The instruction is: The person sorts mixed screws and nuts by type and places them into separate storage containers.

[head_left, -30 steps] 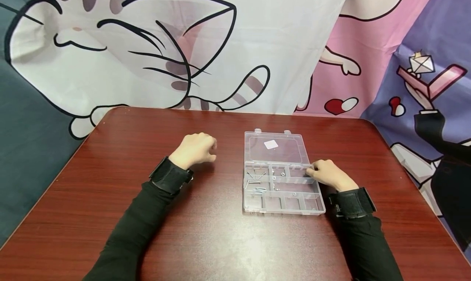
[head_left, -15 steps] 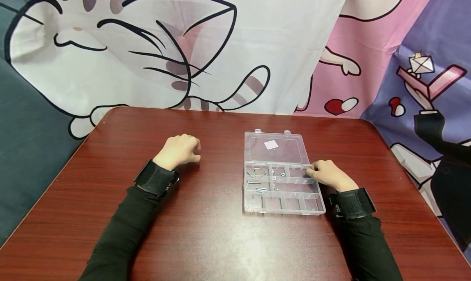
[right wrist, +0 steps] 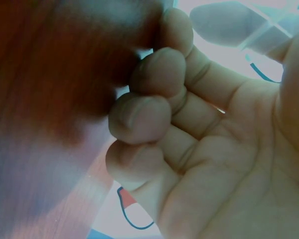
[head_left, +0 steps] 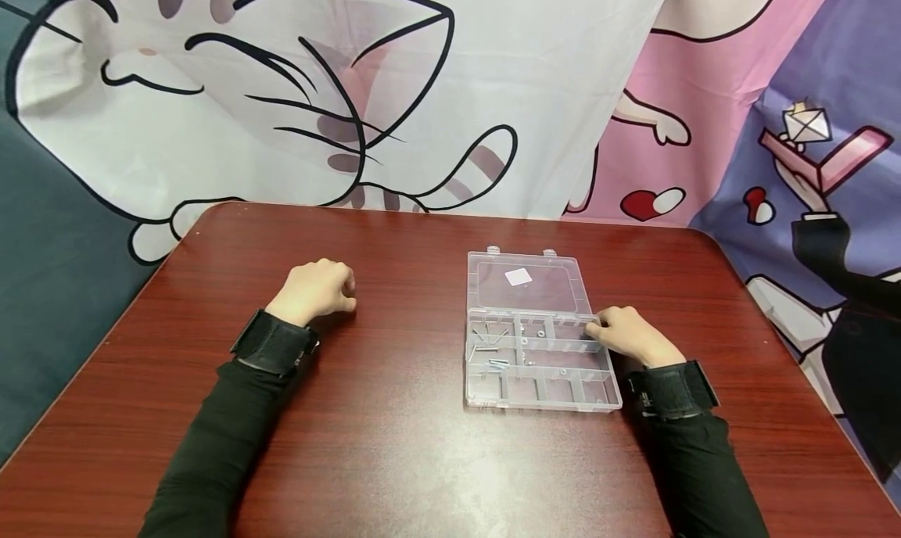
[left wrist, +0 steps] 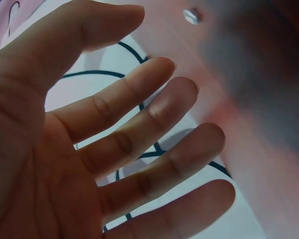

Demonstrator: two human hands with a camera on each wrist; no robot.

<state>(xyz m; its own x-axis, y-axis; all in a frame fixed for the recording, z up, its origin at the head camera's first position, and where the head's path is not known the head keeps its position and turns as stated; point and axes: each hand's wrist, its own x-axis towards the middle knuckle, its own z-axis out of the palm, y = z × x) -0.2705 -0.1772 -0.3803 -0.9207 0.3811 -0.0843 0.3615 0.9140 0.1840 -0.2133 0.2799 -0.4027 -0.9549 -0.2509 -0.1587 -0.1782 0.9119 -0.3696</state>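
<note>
A clear plastic compartment box (head_left: 556, 393) lies with its lid (head_left: 524, 292) folded back on the table. Thin screws (head_left: 489, 336) lie in its left compartments, and small nuts (head_left: 541, 334) in others. My right hand (head_left: 629, 335) holds the box's right side wall, thumb over the wall and fingers (right wrist: 139, 119) curled at its outer side. Left of the box, my left hand (head_left: 313, 292) is low over the table. Its fingers (left wrist: 149, 114) are loosely bent and spread, holding nothing. Beyond its thumb tip, the left wrist view shows a small shiny whitish piece (left wrist: 192, 16).
The reddish-brown wooden table (head_left: 415, 475) reaches back to a cartoon-printed cloth (head_left: 528, 92). A white sticker (head_left: 518, 277) is on the box lid. Black straps (head_left: 271, 346) wrap both wrists over dark sleeves.
My left hand has moved left over the table, away from the box. My right hand and the box have stayed in place.
</note>
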